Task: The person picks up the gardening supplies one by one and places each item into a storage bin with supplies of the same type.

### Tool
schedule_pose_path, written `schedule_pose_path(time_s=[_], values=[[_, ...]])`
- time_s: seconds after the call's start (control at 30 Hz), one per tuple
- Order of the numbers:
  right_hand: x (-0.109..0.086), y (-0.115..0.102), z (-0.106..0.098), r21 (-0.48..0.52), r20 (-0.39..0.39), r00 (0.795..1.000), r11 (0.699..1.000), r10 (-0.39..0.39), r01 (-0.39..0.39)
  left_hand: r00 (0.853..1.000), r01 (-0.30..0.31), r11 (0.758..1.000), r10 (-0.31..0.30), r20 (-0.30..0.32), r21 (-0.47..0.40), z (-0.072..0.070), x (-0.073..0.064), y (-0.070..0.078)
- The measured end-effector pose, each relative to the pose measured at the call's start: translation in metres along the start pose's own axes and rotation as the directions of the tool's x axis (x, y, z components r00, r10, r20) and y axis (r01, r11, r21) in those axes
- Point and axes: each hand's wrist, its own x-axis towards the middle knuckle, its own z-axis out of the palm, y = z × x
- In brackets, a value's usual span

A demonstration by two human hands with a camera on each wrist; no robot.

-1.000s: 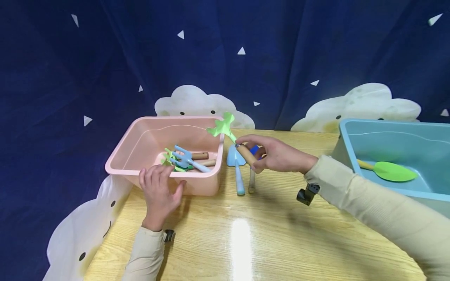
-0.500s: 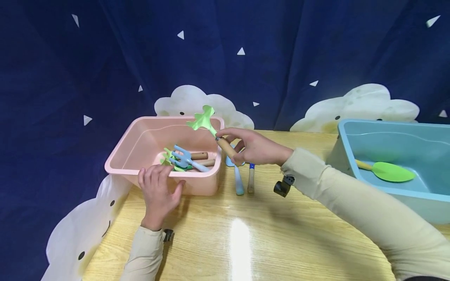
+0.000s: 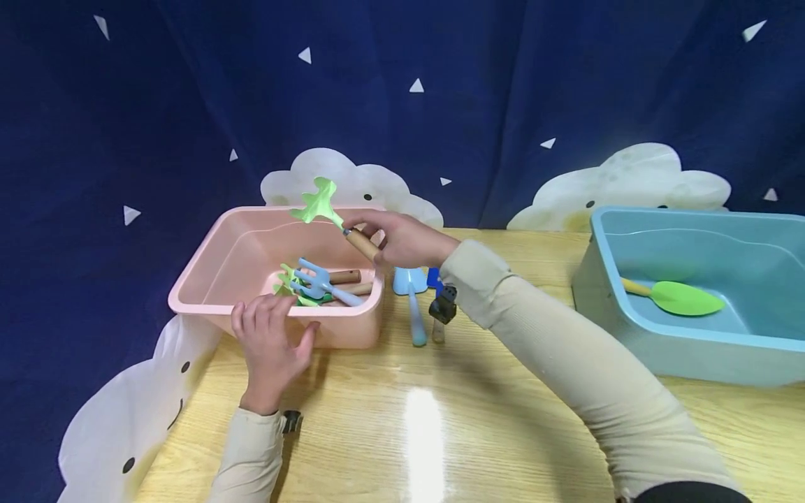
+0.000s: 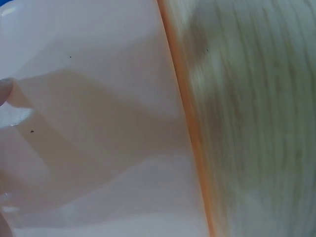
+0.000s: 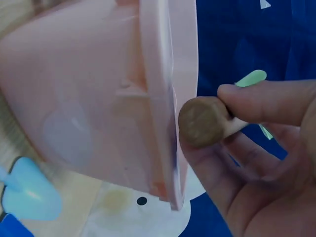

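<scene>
My right hand [image 3: 405, 239] pinches the wooden handle of a green hand rake [image 3: 317, 202] between thumb and fingers. The rake is held up over the right back part of a pink bin [image 3: 349, 330], its scalloped head pointing up and left. In the right wrist view the round butt of the rake's handle [image 5: 201, 122] shows close to the bin's rim. My left hand [image 3: 267, 346] grips the bin's near rim, fingers hooked over it and thumb outside. Inside the bin lie a light-blue hand fork [image 3: 317, 281], a green rake-like tool and several wooden handles.
Just right of the pink bin, a light-blue trowel [image 3: 411, 281] lies on the wooden table [image 3: 503, 405]. Beside it is a dark-blue tool [image 3: 432, 278], partly hidden by my wrist. A blue bin [image 3: 666, 353] at the right holds a green trowel [image 3: 685, 299].
My right hand has carried the green hand rake leftward and slightly up, from above the tools on the table to over the pink bin. My left hand keeps its grip on the rim.
</scene>
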Motion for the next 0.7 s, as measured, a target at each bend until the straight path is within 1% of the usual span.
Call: schedule_pose_path(time_s=[0.07,0.23,0.43,0.53,0.63,0.7], values=[[0.009,-0.003,0.003,0.0,0.009,1.0,1.0,-0.02,0.02,1.0,-0.001,1.0,0.001,-0.005,0.003,-0.001,0.0,-0.001],[0.025,-0.01,0.014,0.037,0.04,0.998,0.998,-0.052,0.05,1.0,0.012,1.0,-0.012,0.015,-0.002,-0.003,0.002,0.0],[0.038,-0.017,0.021,-0.055,0.053,0.996,0.995,-0.078,0.081,1.0,0.014,1.0,-0.014,0.012,-0.008,-0.004,0.003,0.0],[0.044,-0.017,0.022,-0.043,0.075,0.995,0.997,-0.066,0.069,1.0,0.015,1.0,-0.015,0.027,-0.004,-0.004,0.002,0.0],[0.049,-0.016,0.023,-0.07,0.097,0.994,0.996,-0.041,0.048,0.999,0.013,1.0,-0.013,0.035,0.001,-0.004,0.001,0.0],[0.052,-0.015,0.025,-0.088,0.118,0.992,0.995,-0.031,0.042,1.0,0.012,1.0,-0.012,0.026,0.001,-0.004,0.0,0.0]])
